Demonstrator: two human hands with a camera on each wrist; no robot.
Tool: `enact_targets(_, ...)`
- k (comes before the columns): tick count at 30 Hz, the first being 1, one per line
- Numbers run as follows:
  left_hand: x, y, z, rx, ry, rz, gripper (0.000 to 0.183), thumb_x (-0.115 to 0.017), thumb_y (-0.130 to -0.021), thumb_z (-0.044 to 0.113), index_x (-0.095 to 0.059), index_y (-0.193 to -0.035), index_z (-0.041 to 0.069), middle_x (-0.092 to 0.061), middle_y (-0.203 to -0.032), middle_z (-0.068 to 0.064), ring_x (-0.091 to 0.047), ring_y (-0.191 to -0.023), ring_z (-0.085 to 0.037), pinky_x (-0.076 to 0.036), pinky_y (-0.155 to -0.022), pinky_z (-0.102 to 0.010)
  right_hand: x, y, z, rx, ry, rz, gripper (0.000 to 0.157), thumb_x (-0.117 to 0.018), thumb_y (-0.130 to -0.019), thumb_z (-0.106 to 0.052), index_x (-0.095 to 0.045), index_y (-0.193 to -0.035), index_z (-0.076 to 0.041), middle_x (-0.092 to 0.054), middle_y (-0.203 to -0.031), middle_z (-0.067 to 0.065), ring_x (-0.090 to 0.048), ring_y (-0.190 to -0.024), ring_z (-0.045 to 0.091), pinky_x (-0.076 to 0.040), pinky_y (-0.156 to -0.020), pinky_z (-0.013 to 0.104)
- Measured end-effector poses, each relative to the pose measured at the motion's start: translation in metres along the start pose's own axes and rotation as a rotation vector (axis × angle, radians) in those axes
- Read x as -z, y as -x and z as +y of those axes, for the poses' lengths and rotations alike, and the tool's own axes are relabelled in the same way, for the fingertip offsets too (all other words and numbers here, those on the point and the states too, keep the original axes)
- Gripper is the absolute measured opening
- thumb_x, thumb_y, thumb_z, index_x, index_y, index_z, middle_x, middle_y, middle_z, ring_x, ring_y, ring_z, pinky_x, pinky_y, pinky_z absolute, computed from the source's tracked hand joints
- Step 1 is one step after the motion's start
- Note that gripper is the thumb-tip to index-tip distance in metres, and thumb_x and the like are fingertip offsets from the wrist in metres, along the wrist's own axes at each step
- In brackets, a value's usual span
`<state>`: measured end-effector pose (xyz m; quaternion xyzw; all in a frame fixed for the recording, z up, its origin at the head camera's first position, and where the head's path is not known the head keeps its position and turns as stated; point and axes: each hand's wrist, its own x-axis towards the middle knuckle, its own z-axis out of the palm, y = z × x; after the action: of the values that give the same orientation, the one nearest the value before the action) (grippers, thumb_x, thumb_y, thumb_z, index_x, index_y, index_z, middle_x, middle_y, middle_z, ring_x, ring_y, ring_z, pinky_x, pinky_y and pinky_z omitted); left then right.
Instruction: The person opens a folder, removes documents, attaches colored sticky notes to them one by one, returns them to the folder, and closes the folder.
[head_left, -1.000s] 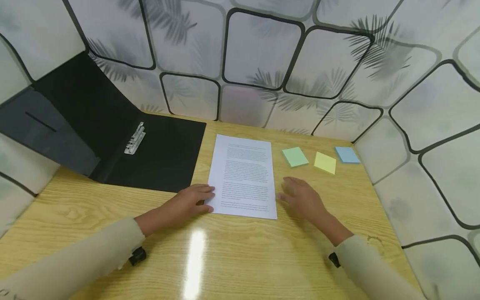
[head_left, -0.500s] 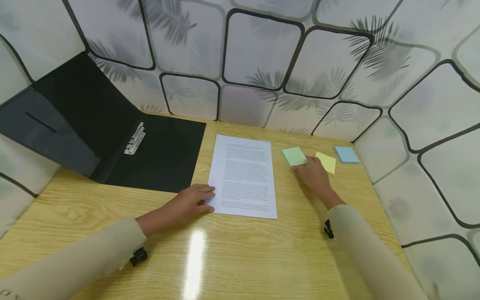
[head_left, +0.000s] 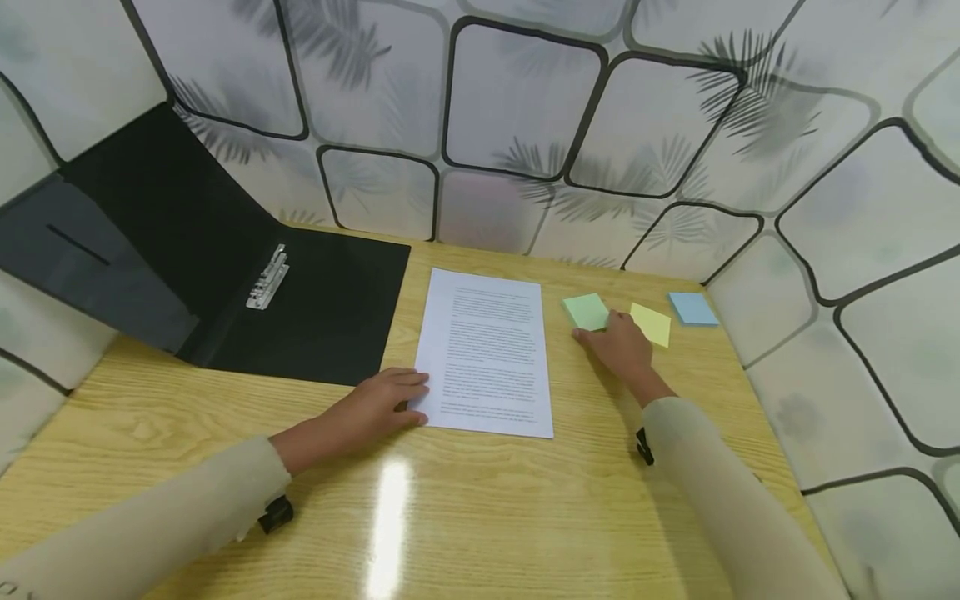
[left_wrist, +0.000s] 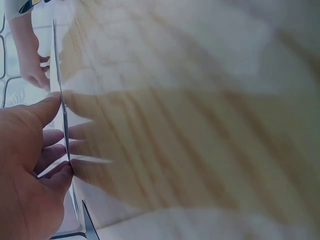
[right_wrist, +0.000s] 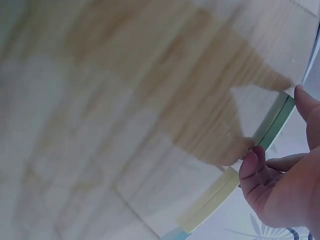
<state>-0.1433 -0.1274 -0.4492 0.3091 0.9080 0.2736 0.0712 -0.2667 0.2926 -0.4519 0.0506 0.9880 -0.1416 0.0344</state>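
My left hand rests at the lower left edge of a printed sheet of paper, fingertips on its margin. In the left wrist view, the thumb and fingers of that hand touch the tabletop along the sheet's edge. My right hand is at a green sticky note pad, thumb at its near corner and fingers at its right side. The right wrist view has the green pad between thumb and fingers of the right hand, low against the table.
An open black binder with a metal clip lies left of the sheet, its cover leaning on the wall. A yellow sticky note pad and a blue one lie right of the green pad. Patterned walls border the wooden table.
My right hand has moved from beside the sheet up to the green pad, then shifted slightly left along it. The left hand stays in place on the sheet's edge.
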Motion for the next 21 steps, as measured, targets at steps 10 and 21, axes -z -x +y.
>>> enact_targets(10, 0.000, -0.001, 0.002, -0.020, -0.025, -0.004, 0.054, -0.074, -0.093, 0.026, -0.060, -0.137, -0.002, -0.053, -0.149, -0.018, -0.047, -0.140, -0.035, -0.044, -0.111, -0.047, 0.000, 0.000, 0.001, -0.005, -0.008, 0.006, 0.092, -0.059, -0.093, -0.060, -0.037, -0.148, 0.010, -0.046, -0.138, 0.030, -0.058, -0.110, 0.041, -0.053, -0.084, 0.056)
enact_targets(21, 0.010, -0.014, 0.000, -0.018, -0.036, -0.017, 0.040, -0.070, -0.097, 0.019, -0.065, -0.132, 0.001, -0.062, -0.138, -0.015, -0.055, -0.131, -0.033, -0.048, -0.107, -0.047, 0.006, 0.013, -0.004, 0.046, -0.128, -0.010, 0.092, -0.060, -0.093, -0.052, -0.032, -0.150, 0.013, -0.039, -0.148, 0.034, -0.048, -0.128, 0.046, -0.044, -0.102, 0.061)
